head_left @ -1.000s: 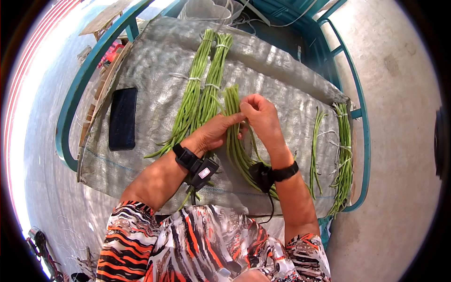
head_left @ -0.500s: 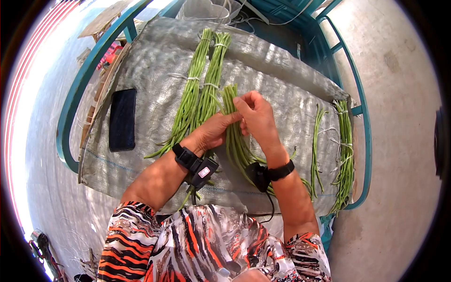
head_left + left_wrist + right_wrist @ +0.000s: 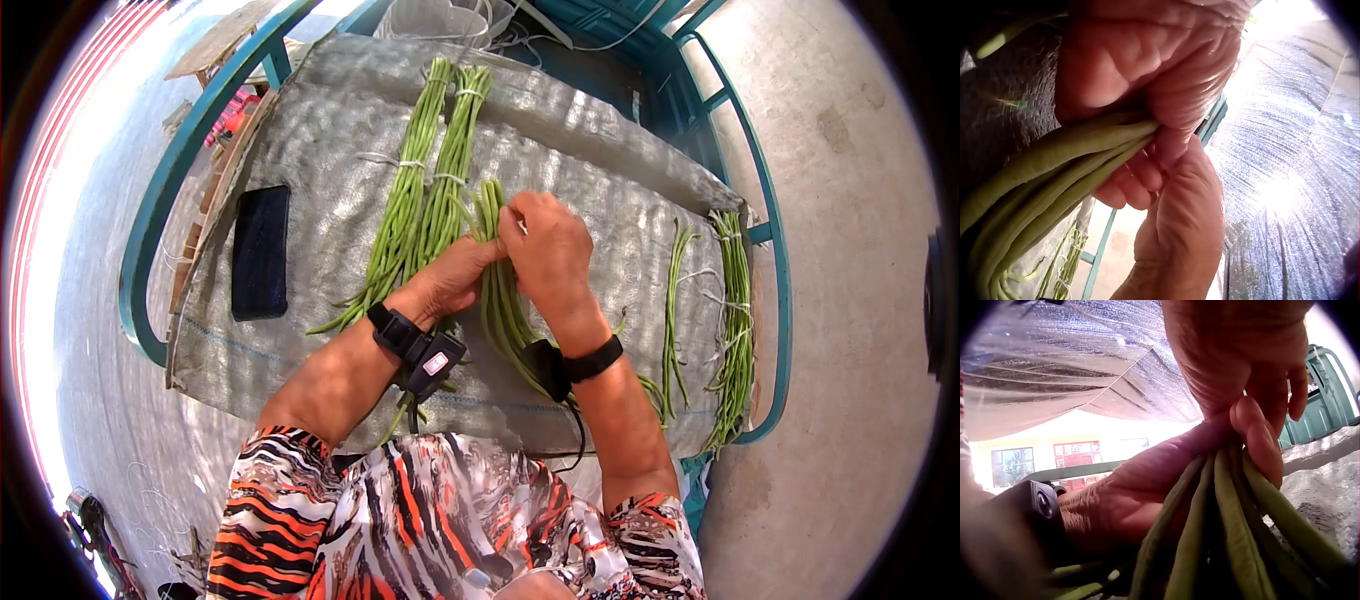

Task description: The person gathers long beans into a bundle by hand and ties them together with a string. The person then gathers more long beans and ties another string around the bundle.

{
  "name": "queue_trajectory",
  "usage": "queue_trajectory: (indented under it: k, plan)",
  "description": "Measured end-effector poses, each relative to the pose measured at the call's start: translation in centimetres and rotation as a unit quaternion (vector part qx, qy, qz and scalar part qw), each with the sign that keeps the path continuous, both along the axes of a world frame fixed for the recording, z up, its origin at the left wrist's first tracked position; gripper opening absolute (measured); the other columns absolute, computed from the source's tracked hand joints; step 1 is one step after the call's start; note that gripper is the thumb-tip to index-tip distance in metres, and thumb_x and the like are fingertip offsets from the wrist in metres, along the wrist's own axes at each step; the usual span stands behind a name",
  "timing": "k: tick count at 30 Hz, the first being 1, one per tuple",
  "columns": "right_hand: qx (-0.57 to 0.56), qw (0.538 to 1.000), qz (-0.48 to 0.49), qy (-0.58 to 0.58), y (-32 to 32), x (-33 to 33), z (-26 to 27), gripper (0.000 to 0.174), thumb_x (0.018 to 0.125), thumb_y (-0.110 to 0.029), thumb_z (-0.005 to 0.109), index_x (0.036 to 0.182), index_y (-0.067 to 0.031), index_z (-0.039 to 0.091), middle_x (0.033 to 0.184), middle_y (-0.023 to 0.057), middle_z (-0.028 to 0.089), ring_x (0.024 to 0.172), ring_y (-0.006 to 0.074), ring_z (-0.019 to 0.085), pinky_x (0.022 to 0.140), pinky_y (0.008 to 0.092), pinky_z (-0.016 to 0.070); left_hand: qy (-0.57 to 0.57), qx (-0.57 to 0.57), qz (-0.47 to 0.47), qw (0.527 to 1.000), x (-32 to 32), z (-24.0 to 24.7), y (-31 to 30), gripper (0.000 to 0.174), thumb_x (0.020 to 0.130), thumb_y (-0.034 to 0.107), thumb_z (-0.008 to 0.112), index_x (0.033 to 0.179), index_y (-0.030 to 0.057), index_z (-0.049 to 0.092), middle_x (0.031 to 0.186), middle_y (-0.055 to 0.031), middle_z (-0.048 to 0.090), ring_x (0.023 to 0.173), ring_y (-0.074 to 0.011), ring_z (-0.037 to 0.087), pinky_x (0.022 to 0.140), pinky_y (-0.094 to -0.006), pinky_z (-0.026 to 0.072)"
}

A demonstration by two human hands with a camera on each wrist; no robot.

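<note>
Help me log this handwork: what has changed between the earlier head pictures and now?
The person's bare right hand has turned so more of its back shows, its wrist edging slightly left. No taking hold or letting go is clearly visible. The bare left hand still grips the gathered long green beans; the two white-tied green bean bundles and black rectangular phone stayed put.

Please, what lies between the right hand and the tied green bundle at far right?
Mainly a thin bunch of beans on the grey sheet, seen in the head view.
</note>
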State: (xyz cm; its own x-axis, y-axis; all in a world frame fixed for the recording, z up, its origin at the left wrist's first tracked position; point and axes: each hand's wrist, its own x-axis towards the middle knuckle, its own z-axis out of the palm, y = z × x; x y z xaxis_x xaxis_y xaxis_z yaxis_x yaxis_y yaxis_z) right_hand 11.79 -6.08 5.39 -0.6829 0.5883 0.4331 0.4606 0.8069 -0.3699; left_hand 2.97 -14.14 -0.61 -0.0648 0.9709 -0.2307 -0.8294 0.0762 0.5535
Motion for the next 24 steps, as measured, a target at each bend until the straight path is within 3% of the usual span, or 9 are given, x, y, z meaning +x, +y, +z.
queue_trajectory:
  k: [4,8,9,11,14,17,20,21,24]
  plan:
    - [-0.004,1.000,0.007,-0.008,0.0,-0.1,0.3,0.012,0.082,-0.019,0.062,0.079,-0.0075,0.060,0.079,0.0125,0.060,0.072,0.0331,0.061,0.063,0.0425,0.0473,-0.003,0.019,-0.024,1.000,-0.4,-1.4,0.1,0.035,0.089,0.024,0.066,0.113,-0.0003,0.059,0.106,-0.0112,0.066,0.093,-0.0190,0.066,0.079,-0.0317,0.0558]
    - [-0.020,0.999,0.039,-0.009,0.2,0.2,0.4,0.015,0.084,-0.020,0.062,0.082,-0.0051,0.060,0.077,0.0117,0.060,0.068,0.0291,0.062,0.062,0.0402,0.0487,0.001,0.035,-0.032,0.999,-0.5,-1.4,0.0,0.029,0.090,0.026,0.066,0.104,0.0020,0.058,0.087,-0.0053,0.061,0.077,-0.0156,0.062,0.069,-0.0291,0.0541]
    - [-0.123,0.992,0.028,0.003,0.1,0.4,0.8,0.017,0.085,-0.021,0.063,0.089,-0.0050,0.060,0.081,0.0122,0.060,0.069,0.0281,0.062,0.063,0.0405,0.0493,-0.011,0.047,-0.031,0.998,-0.4,-1.2,0.1,0.024,0.090,0.026,0.065,0.096,0.0040,0.057,0.078,-0.0030,0.058,0.071,-0.0148,0.061,0.066,-0.0289,0.0531]
    - [-0.325,0.945,0.006,0.029,-0.6,0.9,1.8,0.026,0.086,-0.025,0.064,0.102,-0.0046,0.061,0.089,0.0133,0.060,0.072,0.0260,0.062,0.065,0.0409,0.0504,-0.036,0.043,-0.025,0.998,-0.4,-1.2,0.1,0.023,0.091,0.027,0.065,0.087,0.0065,0.055,0.069,-0.0004,0.053,0.066,-0.0139,0.059,0.062,-0.0286,0.0521]
    - [-0.372,0.920,0.006,0.125,-1.0,2.6,-1.2,0.061,0.084,-0.033,0.068,0.131,-0.0031,0.042,0.104,0.0167,0.059,0.076,0.0273,0.064,0.070,0.0415,0.0511,-0.052,0.019,0.007,0.998,-0.6,-1.0,0.3,0.024,0.091,0.028,0.064,0.086,0.0076,0.054,0.067,0.0005,0.049,0.066,-0.0140,0.057,0.064,-0.0291,0.0514]
    - [-0.338,0.940,0.032,-0.015,-3.4,5.0,-1.2,0.083,0.078,-0.030,0.073,0.140,-0.0041,0.025,0.110,0.0224,0.060,0.085,0.0360,0.065,0.075,0.0443,0.0506,-0.028,0.040,0.040,0.998,-0.8,-0.9,0.3,0.026,0.094,0.034,0.059,0.089,0.0095,0.054,0.068,0.0010,0.045,0.070,-0.0162,0.057,0.068,-0.0336,0.0522]
    - [-0.305,0.950,0.007,-0.062,-5.7,5.6,-1.2,0.081,0.077,-0.023,0.071,0.141,-0.0064,0.024,0.107,0.0254,0.062,0.092,0.0427,0.063,0.077,0.0475,0.0495,-0.086,0.075,0.020,0.993,-0.8,-0.5,0.5,0.026,0.095,0.037,0.056,0.088,0.0117,0.053,0.066,0.0019,0.044,0.072,-0.0182,0.059,0.073,-0.0362,0.0535]
    - [-0.346,0.933,-0.038,-0.090,-5.9,5.8,-0.3,0.072,0.076,-0.019,0.068,0.137,-0.0076,0.031,0.101,0.0260,0.064,0.090,0.0442,0.062,0.076,0.0484,0.0492,-0.100,-0.001,0.060,0.993,-0.3,0.9,0.3,0.027,0.096,0.039,0.052,0.086,0.0141,0.052,0.064,0.0035,0.042,0.074,-0.0197,0.060,0.075,-0.0381,0.0536]
    - [-0.308,0.949,-0.015,-0.073,-5.8,7.6,-0.9,0.057,0.077,-0.019,0.067,0.126,-0.0076,0.042,0.098,0.0220,0.065,0.085,0.0423,0.063,0.073,0.0489,0.0491,-0.125,0.057,0.011,0.990,0.0,1.5,-0.2,0.027,0.097,0.038,0.050,0.083,0.0149,0.051,0.062,0.0053,0.040,0.068,-0.0173,0.057,0.078,-0.0391,0.0534]
